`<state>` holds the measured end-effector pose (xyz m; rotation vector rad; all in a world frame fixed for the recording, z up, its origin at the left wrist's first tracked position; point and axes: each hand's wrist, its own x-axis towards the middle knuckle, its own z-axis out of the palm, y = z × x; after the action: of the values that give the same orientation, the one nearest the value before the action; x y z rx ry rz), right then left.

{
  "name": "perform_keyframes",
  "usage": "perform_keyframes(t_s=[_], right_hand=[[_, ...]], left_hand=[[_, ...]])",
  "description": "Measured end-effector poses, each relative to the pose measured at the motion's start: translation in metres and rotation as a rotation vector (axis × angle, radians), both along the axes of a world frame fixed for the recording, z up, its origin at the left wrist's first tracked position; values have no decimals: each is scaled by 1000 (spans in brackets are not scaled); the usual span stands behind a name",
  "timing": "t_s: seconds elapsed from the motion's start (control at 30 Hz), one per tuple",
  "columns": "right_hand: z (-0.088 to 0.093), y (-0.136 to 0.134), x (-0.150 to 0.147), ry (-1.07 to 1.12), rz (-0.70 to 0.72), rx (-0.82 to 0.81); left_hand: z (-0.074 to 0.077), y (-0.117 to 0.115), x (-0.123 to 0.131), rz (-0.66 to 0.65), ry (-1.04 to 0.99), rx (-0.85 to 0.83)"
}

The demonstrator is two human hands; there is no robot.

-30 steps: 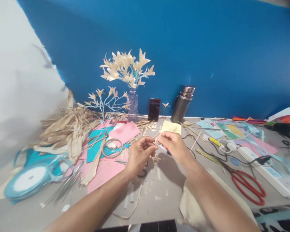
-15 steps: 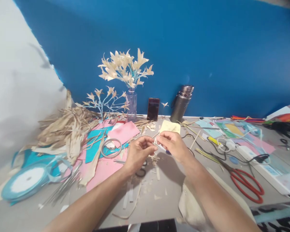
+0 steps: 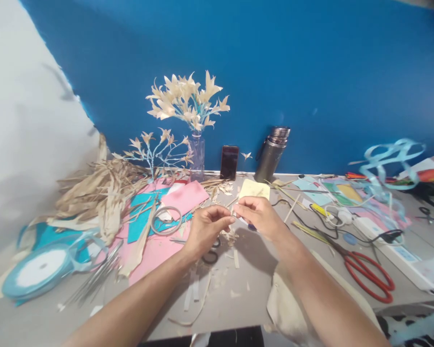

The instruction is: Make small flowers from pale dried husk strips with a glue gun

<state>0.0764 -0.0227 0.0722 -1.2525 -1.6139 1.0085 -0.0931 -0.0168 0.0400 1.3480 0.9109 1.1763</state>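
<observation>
My left hand [image 3: 204, 229] and my right hand [image 3: 262, 217] meet above the middle of the grey table [image 3: 238, 294]. Both hands pinch a small pale strip [image 3: 235, 213] between thumb and fingers, fingertips almost touching. Under them lie pale strip offcuts [image 3: 235, 258] and a small black pair of scissors [image 3: 210, 255]. A yellow paper [image 3: 254, 189] lies just behind my right hand.
Dried leaves [image 3: 97, 193], pink and teal sheets [image 3: 155, 241], a wire coil [image 3: 167, 220] and a light blue ribbon spool [image 3: 39, 270] fill the left. A vase of pale flowers [image 3: 197, 154], a phone [image 3: 229, 163] and a steel flask [image 3: 271, 154] stand at the blue wall. Red scissors [image 3: 369, 274], cables, a power strip [image 3: 394, 253] and loose blue ribbon [image 3: 386, 164] lie right.
The hands stay nearly in place, still pinching the strip. A curl of light blue ribbon has appeared in the air at the right.
</observation>
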Motion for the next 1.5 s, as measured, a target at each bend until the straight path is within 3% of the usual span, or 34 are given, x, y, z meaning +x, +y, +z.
perform_keyframes(t_s=[0.23, 0.4, 0.77, 0.97, 1.07, 1.2, 1.33, 1.5], right_hand=[[-5, 4, 2, 197, 50, -87], [-6, 8, 5, 310, 11, -147], [4, -1, 3, 132, 133, -85], [-1, 3, 3, 173, 69, -76], [-5, 7, 3, 380, -22, -145], [-7, 12, 5, 619, -5, -285], [-7, 11, 5, 621, 2, -301], [-8, 9, 2, 531, -13, -250]], left_hand=[[-3, 2, -2, -10, 18, 36], [-3, 3, -2, -21, 5, 30], [-5, 5, -2, -71, -66, -92], [-4, 4, -2, -107, -46, -78], [-4, 5, -1, -87, -67, -90], [-10, 8, 0, -96, -203, -132], [-16, 10, 0, -121, -300, -187], [-10, 8, -1, -92, -223, -144]])
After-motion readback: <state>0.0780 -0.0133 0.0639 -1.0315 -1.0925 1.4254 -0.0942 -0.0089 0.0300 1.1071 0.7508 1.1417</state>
